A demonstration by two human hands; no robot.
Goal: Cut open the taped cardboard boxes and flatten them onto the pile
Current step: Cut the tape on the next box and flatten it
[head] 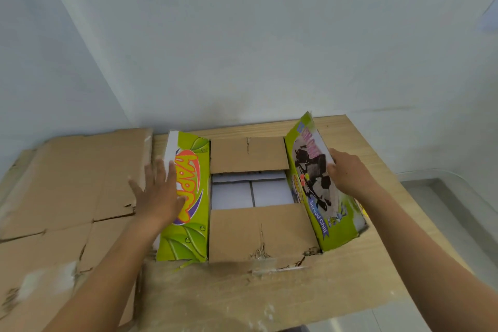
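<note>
On right flap [310, 183]: "Served Chill"

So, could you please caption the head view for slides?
Left hand touches and right hand grips the opened box beside flattened cardboard.

Right flap [319, 213]: "Served Chill". Left flap [192, 191]: "HAPP", partly covered.

Single head view, close, angled forward and down (wide-angle) over the table [377, 170].
</note>
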